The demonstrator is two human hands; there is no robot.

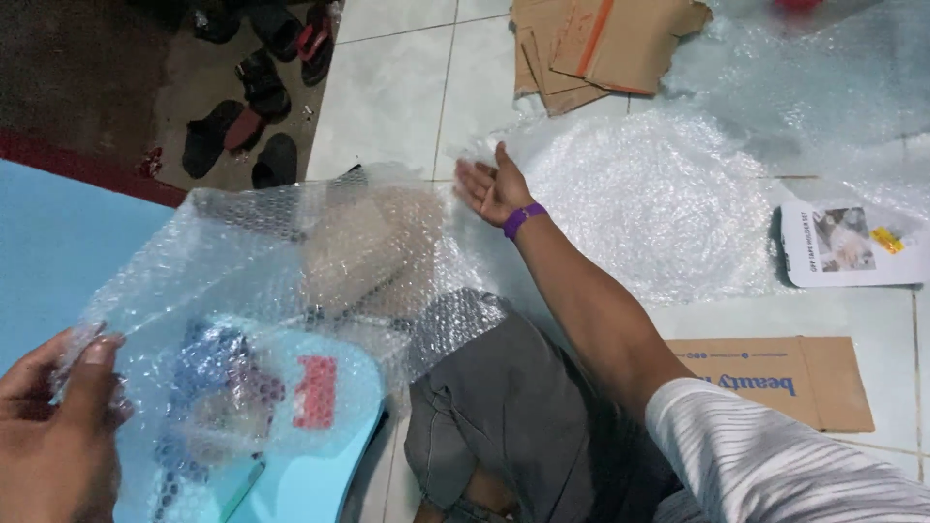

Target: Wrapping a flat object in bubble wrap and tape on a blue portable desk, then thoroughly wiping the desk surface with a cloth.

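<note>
My left hand pinches the near-left edge of a clear bubble wrap sheet and holds it up off the floor. Through the sheet I see a brown cardboard box and a light blue item with a red patch. My right hand, with a purple wristband, stretches forward with fingers apart, resting at the sheet's far right edge beside a larger spread of bubble wrap on the tiles.
Flattened cardboard pieces lie at the back. A flat brown carton and a white packaged item lie at the right. Several sandals sit on a mat at the back left. A blue mat lies at the left.
</note>
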